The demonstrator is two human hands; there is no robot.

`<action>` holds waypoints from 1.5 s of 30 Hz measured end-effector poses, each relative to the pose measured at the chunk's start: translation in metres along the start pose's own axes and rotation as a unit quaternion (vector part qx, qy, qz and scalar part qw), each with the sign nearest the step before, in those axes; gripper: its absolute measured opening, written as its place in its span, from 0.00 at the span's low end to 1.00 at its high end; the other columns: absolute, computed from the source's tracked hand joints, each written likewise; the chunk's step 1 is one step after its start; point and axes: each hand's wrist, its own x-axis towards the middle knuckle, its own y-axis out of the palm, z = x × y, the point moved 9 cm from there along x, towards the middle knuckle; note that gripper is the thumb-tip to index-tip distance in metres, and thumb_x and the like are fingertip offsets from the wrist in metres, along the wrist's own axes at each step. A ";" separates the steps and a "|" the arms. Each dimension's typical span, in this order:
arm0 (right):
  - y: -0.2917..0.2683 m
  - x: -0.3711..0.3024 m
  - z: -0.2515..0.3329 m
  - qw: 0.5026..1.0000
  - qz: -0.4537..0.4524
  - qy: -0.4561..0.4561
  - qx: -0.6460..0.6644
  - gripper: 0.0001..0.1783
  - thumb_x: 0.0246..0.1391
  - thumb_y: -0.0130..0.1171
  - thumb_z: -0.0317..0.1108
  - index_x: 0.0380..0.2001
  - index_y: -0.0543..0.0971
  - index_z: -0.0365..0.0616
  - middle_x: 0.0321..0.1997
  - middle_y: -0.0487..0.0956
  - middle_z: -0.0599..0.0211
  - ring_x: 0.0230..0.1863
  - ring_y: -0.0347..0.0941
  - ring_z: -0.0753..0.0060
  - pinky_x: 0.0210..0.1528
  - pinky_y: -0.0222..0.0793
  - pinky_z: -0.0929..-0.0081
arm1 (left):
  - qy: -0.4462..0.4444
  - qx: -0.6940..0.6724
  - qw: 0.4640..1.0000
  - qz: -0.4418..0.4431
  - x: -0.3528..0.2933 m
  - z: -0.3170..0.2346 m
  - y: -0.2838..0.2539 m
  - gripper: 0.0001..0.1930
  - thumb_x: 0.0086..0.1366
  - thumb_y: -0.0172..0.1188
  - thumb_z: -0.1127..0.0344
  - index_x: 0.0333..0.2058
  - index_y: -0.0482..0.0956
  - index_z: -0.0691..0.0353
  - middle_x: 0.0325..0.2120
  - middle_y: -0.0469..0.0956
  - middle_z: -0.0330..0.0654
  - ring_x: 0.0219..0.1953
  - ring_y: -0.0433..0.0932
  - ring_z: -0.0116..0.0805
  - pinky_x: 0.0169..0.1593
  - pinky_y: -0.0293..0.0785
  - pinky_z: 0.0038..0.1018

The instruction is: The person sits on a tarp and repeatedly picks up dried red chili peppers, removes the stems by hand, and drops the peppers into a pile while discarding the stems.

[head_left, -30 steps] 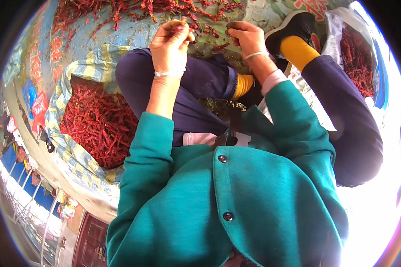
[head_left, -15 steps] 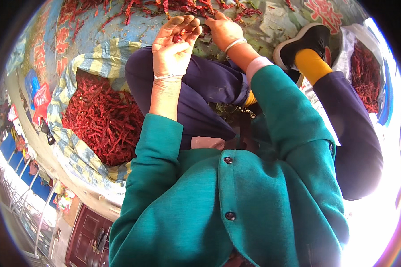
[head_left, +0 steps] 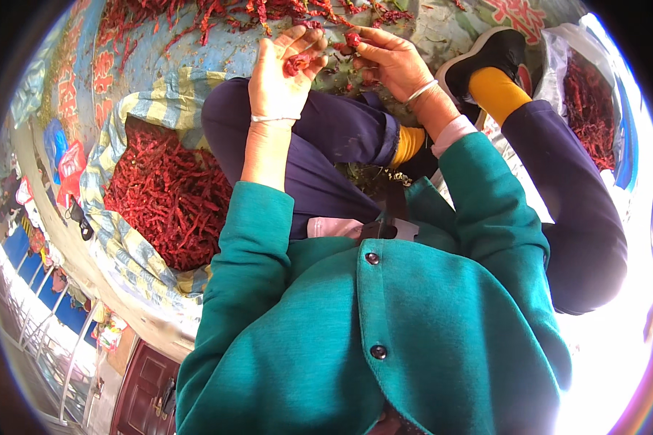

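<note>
At the top middle, my left hand [head_left: 279, 80] is turned palm up with its fingers curled round a dried red chili [head_left: 297, 64]. More dark red chili shows by its fingertips. To its right, my right hand [head_left: 397, 67] pinches another dried chili [head_left: 352, 39] between thumb and forefinger, and its other fingers are folded under. The two hands are a short way apart, above the sheet. Just beyond them lies a loose spread of dried chilies [head_left: 225, 11].
At my left stands a checked woven sack [head_left: 96, 177] full of dried chilies [head_left: 168, 196]. A pale plastic bag [head_left: 556, 61] with more chilies is at the far right. My shoe [head_left: 490, 61] rests on the printed sheet [head_left: 442, 29]. Red and blue bags [head_left: 71, 168] lie farther left.
My right hand has drawn back from the chili spread and turned, now showing a chili in its pinch. My left hand has opened its thumb outward, and a larger red chili shows in it.
</note>
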 end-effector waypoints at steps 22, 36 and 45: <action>0.021 -0.012 0.013 0.856 -0.090 -0.193 -0.471 0.16 0.42 0.56 0.25 0.39 0.74 0.40 0.30 0.77 0.54 0.34 0.76 0.57 0.36 0.71 0.70 | -0.034 0.523 0.844 -0.116 -0.003 0.026 -0.026 0.07 0.54 0.61 0.67 0.29 0.78 0.65 0.20 0.77 0.35 0.19 0.68 0.17 0.22 0.63 0.15; -0.020 -0.001 0.016 0.566 0.043 -0.122 -0.814 0.10 0.44 0.54 0.33 0.33 0.78 0.51 0.33 0.76 0.59 0.38 0.74 0.55 0.40 0.70 0.61 | 0.056 0.150 0.977 -0.138 -0.009 -0.031 -0.040 0.11 0.62 0.54 0.62 0.28 0.73 0.65 0.24 0.76 0.47 0.22 0.75 0.34 0.19 0.66 0.23; 0.058 0.066 0.013 0.560 -0.142 -0.193 -0.793 0.16 0.45 0.56 0.47 0.34 0.77 0.49 0.38 0.75 0.61 0.41 0.73 0.59 0.40 0.70 0.59 | 0.033 0.232 0.954 -0.189 -0.005 -0.019 -0.042 0.08 0.60 0.56 0.67 0.37 0.72 0.62 0.25 0.74 0.44 0.23 0.72 0.27 0.21 0.65 0.18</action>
